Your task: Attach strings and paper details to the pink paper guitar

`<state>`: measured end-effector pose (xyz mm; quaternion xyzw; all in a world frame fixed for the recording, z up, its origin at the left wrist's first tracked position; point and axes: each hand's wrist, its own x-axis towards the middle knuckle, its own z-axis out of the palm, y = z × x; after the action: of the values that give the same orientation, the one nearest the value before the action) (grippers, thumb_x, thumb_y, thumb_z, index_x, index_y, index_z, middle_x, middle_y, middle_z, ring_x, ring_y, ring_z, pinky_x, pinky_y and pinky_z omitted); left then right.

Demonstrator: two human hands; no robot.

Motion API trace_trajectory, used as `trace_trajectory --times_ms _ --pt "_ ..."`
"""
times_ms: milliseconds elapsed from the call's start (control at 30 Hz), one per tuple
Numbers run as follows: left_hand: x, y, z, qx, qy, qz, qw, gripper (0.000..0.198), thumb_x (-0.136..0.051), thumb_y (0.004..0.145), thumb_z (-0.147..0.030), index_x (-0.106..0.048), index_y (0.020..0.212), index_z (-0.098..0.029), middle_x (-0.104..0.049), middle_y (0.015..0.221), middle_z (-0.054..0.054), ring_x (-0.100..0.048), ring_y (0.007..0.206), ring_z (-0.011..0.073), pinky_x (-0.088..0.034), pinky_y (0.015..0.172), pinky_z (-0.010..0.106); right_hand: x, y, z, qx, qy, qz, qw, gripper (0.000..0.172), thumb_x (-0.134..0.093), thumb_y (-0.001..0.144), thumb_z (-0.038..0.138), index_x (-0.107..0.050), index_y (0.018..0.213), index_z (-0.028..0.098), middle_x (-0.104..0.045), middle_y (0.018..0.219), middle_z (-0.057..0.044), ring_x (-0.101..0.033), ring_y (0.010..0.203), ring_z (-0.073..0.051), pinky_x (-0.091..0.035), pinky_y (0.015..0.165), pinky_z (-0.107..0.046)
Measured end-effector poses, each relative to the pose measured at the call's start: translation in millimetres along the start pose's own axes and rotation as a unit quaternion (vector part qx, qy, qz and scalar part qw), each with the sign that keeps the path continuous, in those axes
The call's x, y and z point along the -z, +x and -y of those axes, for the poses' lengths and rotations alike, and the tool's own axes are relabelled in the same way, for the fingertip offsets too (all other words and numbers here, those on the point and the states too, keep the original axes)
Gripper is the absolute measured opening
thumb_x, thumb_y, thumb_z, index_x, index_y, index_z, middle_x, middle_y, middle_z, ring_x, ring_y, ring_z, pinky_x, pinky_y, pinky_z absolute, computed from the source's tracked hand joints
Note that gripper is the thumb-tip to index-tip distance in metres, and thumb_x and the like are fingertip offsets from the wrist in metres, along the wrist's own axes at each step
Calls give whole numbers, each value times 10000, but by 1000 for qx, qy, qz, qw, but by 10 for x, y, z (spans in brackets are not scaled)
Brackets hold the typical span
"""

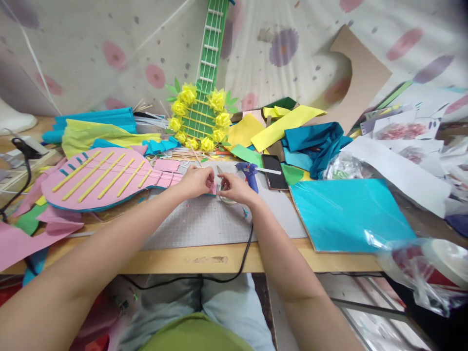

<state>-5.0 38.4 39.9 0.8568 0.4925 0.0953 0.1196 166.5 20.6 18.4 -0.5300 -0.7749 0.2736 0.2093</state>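
A pink paper guitar [106,168] with yellow strips across its body and a blue edge lies at the left, its neck pointing right. My left hand [197,181] is closed over the far end of that neck, where a bit of pink shows past the fingers. Just to the right, my right hand [237,188] has thumb and fingers drawn together close to the neck's tip. Anything small in that pinch is hidden. Under the right hand shows part of a pale ring [227,200]. A blue glue gun [249,171] with a white glue stick lies behind it.
A green paper guitar [199,114] ringed with yellow flowers leans at the back. Beside the grey cutting mat [193,226] are a phone [274,170] and a blue-covered board [351,214]. Coloured paper crowds the back. A black cord [244,258] hangs over the front edge.
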Motion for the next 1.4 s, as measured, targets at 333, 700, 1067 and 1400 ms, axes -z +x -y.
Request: trace_trajectory --times_ms 333,700,1067,1400 --pt "-8 17 46 -61 4 -8 998 293 -644 627 -296 -483 857 -213 -661 794 -40 -622 819 152 -145 1054 403 698 -501 -179 -60 -32 174 982 314 -637 705 417 -667 923 193 -677 829 -43 -592 719 -155 -412 603 -243" --pt "-56 16 69 -65 -7 -24 998 221 -614 642 -250 -481 816 -217 -655 774 -40 -612 768 147 -179 1088 403 397 -360 -3 -19 -16 146 989 288 -604 722 392 -642 917 185 -642 751 -5 -532 630 -108 -355 543 -218" --pt "-63 -11 84 -85 4 -108 991 292 -567 703 -327 -481 955 -206 -641 893 4 -608 886 179 -119 1097 447 52 -139 88 -90 109 -23 990 143 -578 736 279 -626 799 160 -620 662 -1 -554 587 -100 -403 561 -222" --pt "65 -59 -13 -59 4 -195 979 347 -591 708 -294 -455 1016 -210 -596 996 26 -546 1013 203 -85 1128 443 -121 117 265 -147 363 -34 919 180 -587 750 333 -547 680 172 -574 616 6 -508 523 -75 -365 448 -185"
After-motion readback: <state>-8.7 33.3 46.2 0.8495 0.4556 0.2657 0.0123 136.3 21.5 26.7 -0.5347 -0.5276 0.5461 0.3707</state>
